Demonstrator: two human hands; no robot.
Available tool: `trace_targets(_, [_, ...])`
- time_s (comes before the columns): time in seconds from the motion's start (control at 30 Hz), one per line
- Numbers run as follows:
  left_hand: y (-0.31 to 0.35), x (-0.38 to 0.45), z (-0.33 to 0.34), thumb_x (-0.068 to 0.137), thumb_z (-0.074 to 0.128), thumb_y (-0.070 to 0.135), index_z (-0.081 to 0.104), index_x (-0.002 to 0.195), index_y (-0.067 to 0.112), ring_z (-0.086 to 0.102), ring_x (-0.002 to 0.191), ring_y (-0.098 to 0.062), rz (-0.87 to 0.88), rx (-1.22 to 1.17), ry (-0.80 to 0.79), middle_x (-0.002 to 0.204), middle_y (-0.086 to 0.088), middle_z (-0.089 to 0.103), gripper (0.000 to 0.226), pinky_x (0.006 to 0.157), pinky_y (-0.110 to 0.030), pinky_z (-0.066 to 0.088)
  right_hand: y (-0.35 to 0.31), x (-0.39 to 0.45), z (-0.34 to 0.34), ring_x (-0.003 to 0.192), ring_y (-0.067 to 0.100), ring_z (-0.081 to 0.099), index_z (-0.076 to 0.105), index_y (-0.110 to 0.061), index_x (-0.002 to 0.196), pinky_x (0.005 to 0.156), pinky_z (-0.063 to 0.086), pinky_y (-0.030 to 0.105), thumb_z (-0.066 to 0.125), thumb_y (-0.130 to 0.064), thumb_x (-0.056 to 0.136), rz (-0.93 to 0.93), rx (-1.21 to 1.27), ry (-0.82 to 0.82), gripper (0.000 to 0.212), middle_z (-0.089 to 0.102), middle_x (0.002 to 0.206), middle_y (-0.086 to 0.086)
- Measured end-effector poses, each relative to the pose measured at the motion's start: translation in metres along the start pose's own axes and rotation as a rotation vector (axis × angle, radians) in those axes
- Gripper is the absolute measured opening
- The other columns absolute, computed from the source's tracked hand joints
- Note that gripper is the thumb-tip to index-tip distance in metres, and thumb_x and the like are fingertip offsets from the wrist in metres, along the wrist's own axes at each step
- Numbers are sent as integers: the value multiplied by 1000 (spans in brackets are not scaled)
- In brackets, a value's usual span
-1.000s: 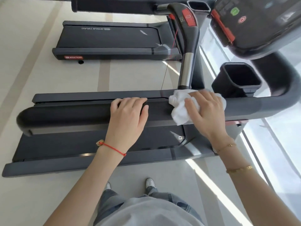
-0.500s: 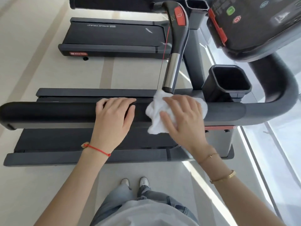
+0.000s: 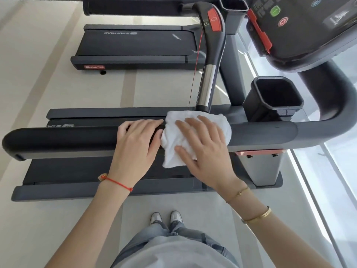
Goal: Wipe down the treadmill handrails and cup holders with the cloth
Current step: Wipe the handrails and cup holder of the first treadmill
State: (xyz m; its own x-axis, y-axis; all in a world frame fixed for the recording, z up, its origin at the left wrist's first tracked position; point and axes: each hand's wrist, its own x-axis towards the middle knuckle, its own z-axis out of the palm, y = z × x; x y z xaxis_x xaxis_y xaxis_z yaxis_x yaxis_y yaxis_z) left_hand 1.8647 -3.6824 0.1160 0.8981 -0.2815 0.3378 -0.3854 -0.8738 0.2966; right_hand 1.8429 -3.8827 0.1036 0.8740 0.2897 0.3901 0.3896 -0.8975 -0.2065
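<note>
Head view, looking down. We see the near handrail, a dark padded bar running left to right across the middle of the frame and curving away at the far right. The white cloth is draped over this bar near its middle, its lower edge hanging below the rail. The right hand lies flat on the cloth with fingers spread, pressing it against the rail rather than clenching it. The left hand rests palm-down on the bare rail just beside the cloth, fingers curled over the far edge; the two hands are close but we cannot tell whether they touch. A red cord bracelet circles the left wrist, and two gold bracelets the right forearm.

To the right of the cloth, a black square cup holder stands behind the rail, open upward. A chrome-and-black grip bar with a red button rises from behind the cloth toward the console at upper right. Below the rail lies the dark treadmill deck. A second treadmill stands parallel beyond it. The floor is pale and smooth, with tan stripes; bright glazing lines the right edge.
</note>
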Motion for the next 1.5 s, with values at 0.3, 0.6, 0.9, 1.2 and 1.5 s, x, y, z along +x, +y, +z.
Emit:
trace_targets(0.3, [-17, -11, -7, 103, 42, 27, 64, 122, 15, 60, 112, -16, -47, 38, 74, 117, 4, 68, 32, 109, -38, 31, 25, 2, -16, 110, 25, 52, 61, -16, 121, 96, 36, 35, 43, -43, 98, 157, -7, 95, 39, 60, 116, 0])
trace_targets(0.6, [-56, -21, -21, 102, 41, 26, 65, 119, 15, 61, 111, -18, -97, 70, 113, 115, 3, 69, 32, 109, -42, 32, -34, 45, 3, 97, 27, 57, 59, -15, 125, 89, 42, 38, 41, -49, 98, -54, -22, -115, 46, 62, 113, 3])
trace_targets(0.9, [-145, -44, -58, 103, 38, 27, 66, 116, 16, 61, 110, -17, -140, 79, 135, 114, 3, 69, 33, 111, -42, 31, -106, 105, 28, 78, 21, 55, 56, -24, 113, 65, 33, 29, 33, -54, 96, -22, 41, -337, 42, 58, 88, -4])
trace_targets(1.2, [-238, -67, -95, 102, 34, 25, 63, 122, 16, 60, 113, -17, -133, -39, 83, 119, 5, 67, 36, 108, -45, 35, -216, 147, 75, 92, 21, 57, 51, -24, 128, 84, 44, 35, 33, -56, 97, -116, 52, -357, 49, 60, 107, -3])
trace_targets(1.5, [-277, -81, -104, 103, 36, 25, 57, 130, 12, 57, 115, -13, -106, -271, -6, 125, 2, 63, 37, 107, -29, 36, -236, 110, 83, 113, 26, 55, 58, -20, 132, 97, 38, 38, 44, -49, 99, -53, -29, -49, 46, 61, 125, 1])
